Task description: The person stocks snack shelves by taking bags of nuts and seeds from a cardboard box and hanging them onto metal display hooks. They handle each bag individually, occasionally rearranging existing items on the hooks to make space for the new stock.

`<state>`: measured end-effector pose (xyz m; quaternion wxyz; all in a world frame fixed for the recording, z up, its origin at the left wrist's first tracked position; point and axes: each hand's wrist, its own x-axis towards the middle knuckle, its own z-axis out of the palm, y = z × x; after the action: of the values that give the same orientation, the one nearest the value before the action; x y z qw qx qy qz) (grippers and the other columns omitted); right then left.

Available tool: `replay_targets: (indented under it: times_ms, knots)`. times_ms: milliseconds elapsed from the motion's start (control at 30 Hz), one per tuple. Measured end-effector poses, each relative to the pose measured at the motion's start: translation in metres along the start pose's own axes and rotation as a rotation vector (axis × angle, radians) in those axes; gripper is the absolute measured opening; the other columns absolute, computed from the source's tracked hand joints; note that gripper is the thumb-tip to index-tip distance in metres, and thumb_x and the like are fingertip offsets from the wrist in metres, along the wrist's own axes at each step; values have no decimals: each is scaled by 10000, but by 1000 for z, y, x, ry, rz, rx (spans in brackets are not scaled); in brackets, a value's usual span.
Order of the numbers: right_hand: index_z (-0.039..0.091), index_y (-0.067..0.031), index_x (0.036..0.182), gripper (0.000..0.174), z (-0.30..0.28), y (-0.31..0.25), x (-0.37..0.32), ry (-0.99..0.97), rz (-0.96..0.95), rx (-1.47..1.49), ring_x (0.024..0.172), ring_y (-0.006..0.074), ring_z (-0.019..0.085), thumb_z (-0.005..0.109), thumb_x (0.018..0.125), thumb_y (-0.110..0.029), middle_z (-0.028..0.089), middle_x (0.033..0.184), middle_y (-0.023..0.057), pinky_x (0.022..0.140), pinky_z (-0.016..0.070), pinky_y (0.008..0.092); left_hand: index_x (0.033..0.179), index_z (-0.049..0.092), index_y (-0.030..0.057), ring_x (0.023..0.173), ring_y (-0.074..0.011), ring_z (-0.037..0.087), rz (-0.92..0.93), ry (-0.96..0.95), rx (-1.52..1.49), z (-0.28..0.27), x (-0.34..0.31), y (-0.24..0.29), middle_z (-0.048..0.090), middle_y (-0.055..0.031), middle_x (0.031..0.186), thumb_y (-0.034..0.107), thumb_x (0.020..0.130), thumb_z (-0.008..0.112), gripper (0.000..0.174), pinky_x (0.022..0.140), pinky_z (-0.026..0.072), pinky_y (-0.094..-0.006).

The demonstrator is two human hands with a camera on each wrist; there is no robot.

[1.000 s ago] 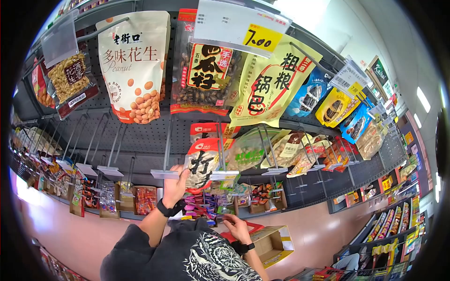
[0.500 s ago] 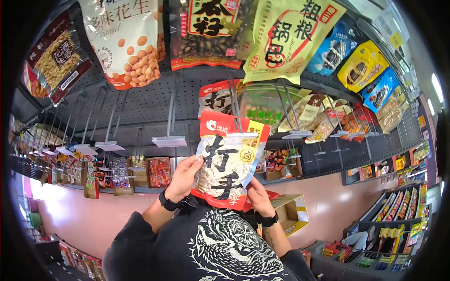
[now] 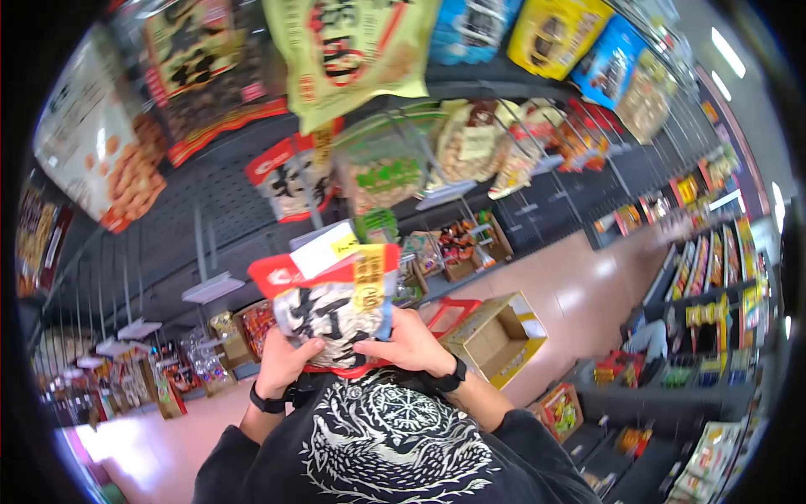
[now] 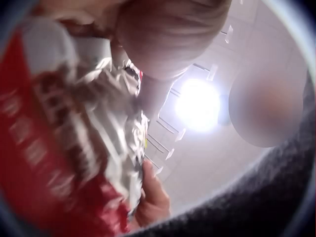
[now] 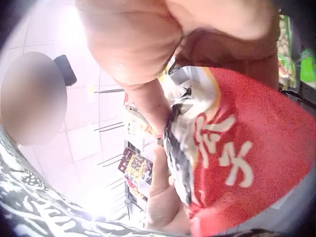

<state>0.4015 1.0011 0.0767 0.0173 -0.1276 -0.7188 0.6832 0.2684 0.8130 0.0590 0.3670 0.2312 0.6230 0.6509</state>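
Note:
A red and white seed bag [image 3: 332, 315] with large black characters is held between both hands in front of the black printed shirt. The left hand [image 3: 284, 363] grips its lower left side, the thumb lying on the front. At the lower right the right hand [image 3: 413, 343] grips it the same way, thumb pointing inward. A white price label [image 3: 323, 250] overlaps the bag's top. In the left wrist view the bag [image 4: 113, 123] looks crinkled beside the left hand [image 4: 163, 34]. The right wrist view shows its red part [image 5: 256, 148] under the right hand [image 5: 143, 44].
Above, a rack holds hanging snack bags, among them a yellow-green one [image 3: 353, 59] and a similar red and white one [image 3: 294, 176]. Metal hooks with label holders [image 3: 212, 288] jut toward the person. An open cardboard box [image 3: 495, 340] and a red object [image 3: 453, 312] are at the right.
The right hand has come up to the bag, and both hands now hold it, lower and nearer the body. Both thumbs have moved onto its front. The head view has shifted right and down.

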Motion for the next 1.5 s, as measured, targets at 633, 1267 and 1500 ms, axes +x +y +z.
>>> replay_targets:
  times_ms: [633, 1267, 1500]
  knots:
    - [536, -35, 1211, 476, -122, 58, -154, 498, -59, 491, 1067, 152, 561, 712, 770, -62, 604, 1159, 58, 886, 467, 318, 967, 661, 17, 862, -221, 640, 380, -699, 533, 171, 75, -27, 674, -88, 925, 132, 696, 751, 307, 791, 487, -319]
    - [668, -59, 964, 230, -274, 357, -260, 971, 630, -395, 770, 268, 645, 623, 824, -235, 653, 809, 178, 703, 481, 370, 1111, 587, 52, 923, -299, 610, 117, -662, 937, 277, 68, -111, 630, -140, 1022, 289, 845, 621, 358, 783, 485, -368]
    - [679, -100, 956, 247, -289, 516, -266, 967, 854, -171, 788, 313, 642, 673, 768, -260, 664, 809, 161, 729, 487, 397, 1075, 603, 52, 865, -251, 642, -91, -465, 841, 228, 41, -118, 651, -140, 986, 275, 836, 628, 328, 754, 498, -363]
